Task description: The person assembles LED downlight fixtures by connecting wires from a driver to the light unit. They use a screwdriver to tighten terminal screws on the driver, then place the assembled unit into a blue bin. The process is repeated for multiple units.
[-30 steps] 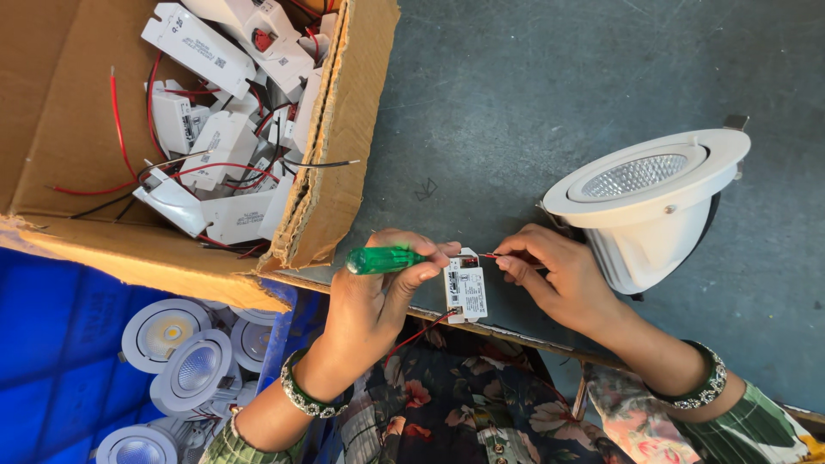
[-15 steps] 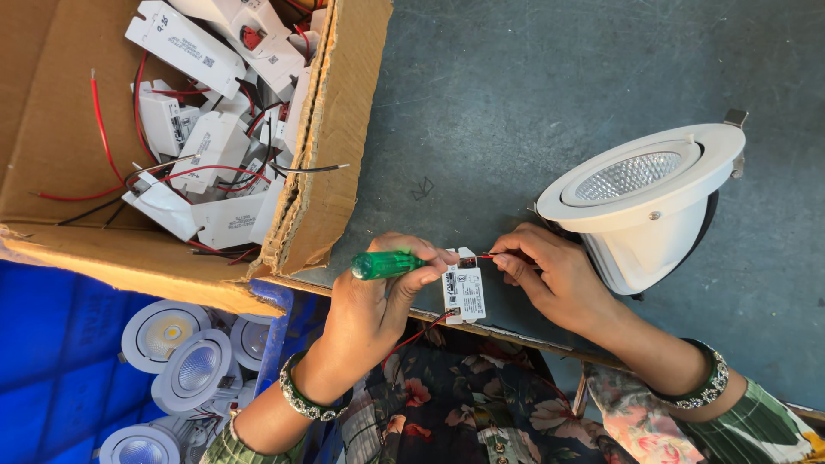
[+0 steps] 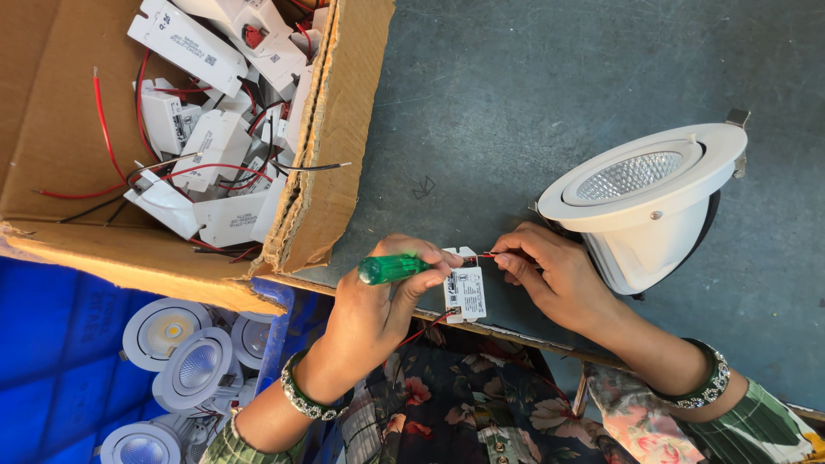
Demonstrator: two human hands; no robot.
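Spreading across the frame, a grey-blue worktable [image 3: 550, 94] carries the scene, with an open brown cardboard box [image 3: 331, 163] at ten o'clock heaped with small white rectangular driver modules [image 3: 193, 43] trailing red and black leads. At eight o'clock a blue plastic crate [image 3: 51, 344] holds round white recessed lamps [image 3: 163, 331], none with a driver visibly attached. At three o'clock a large white tilting recessed spotlight [image 3: 644, 202] rests on the table, its ribbed lens facing up.

Near the table's six o'clock edge, the left hand [image 3: 369, 309] curls its fingers closed around a green translucent-handled screwdriver [image 3: 391, 268], whose handle points toward nine o'clock; the blade itself is hidden behind the fingers. Just at three o'clock of those knuckles sits one small white driver module with a printed label [image 3: 465, 288], touching the left fingertips and steadied against the table edge. The right hand [image 3: 559, 283] pinches a thin red wire [image 3: 486, 254] between thumb and forefinger, feeding it into the module's twelve o'clock end.

By the look of it, the wiring is midway: the lead sits at the terminal, yet tightening appears unfinished. Whether the black lead is already fixed cannot be told. Further red wire shows under the module.
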